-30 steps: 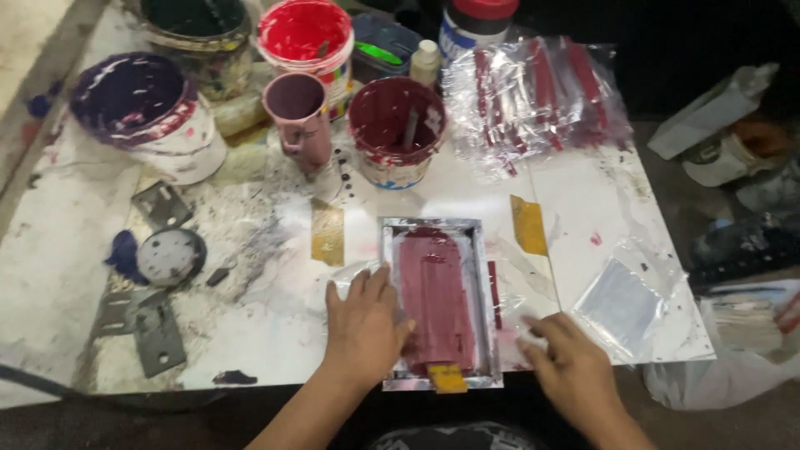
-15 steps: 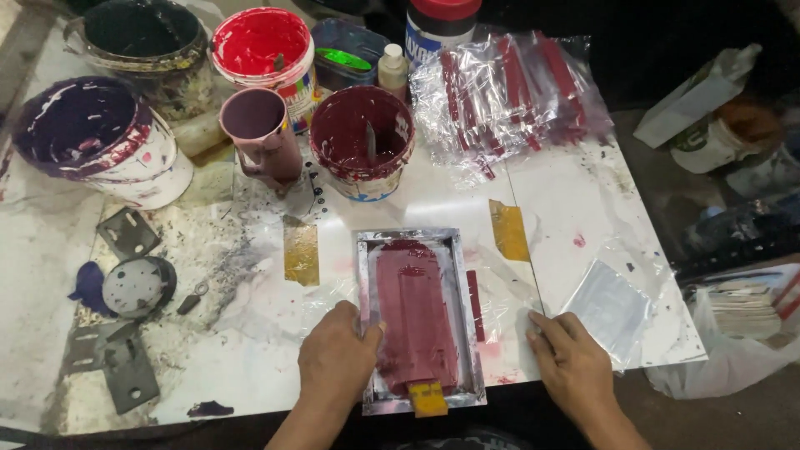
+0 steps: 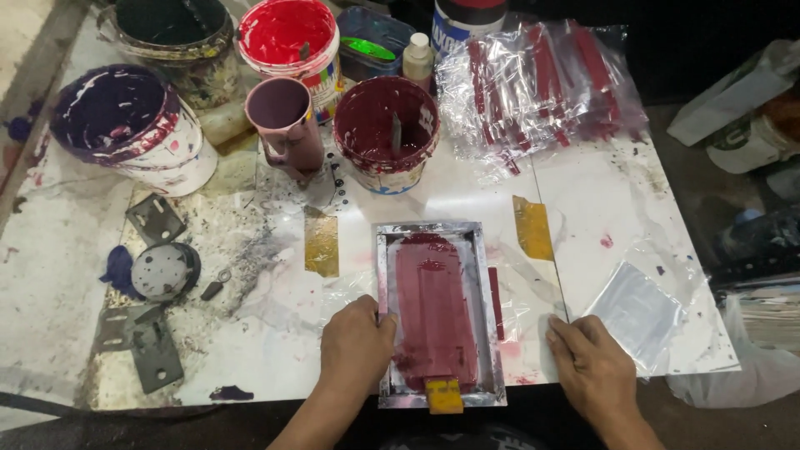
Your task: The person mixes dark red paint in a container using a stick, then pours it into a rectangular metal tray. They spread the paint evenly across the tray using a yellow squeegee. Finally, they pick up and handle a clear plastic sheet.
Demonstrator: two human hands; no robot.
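Head view showed our left hand (image 3: 357, 343) resting on the left rail of a small metal-framed printing screen (image 3: 437, 312), its fingers curled loosely over the frame edge, a light grip on the frame rather than a tight fist. Our right hand (image 3: 593, 367) lay flat and open on the tabletop (image 3: 275, 333), well to the right of the frame, fingertips pressing a clear plastic sheet (image 3: 533, 283) that ran under the screen. The screen sat at the near edge of the tabletop, between our two hands, its mesh coated in dark maroon ink. A yellow-handled squeegee (image 3: 443, 395) rested at the frame's near end.

Beyond the screen stood a maroon paint tub (image 3: 386, 133) with a stirrer in it, a mauve cup (image 3: 285, 125) just to its left, a red paint tub (image 3: 290, 42) behind that, and a purple-stained white bucket (image 3: 125, 125) farther left. A heap of clear bags holding red strips (image 3: 542, 83) lay at the far right. Two patches of yellow tape (image 3: 533, 227) flanked the screen's far end. A shiny square packet (image 3: 635, 312) lay near our right hand. Grey metal brackets (image 3: 142, 350) and a round perforated disc (image 3: 162, 271) lay on the stained left part of the tabletop.
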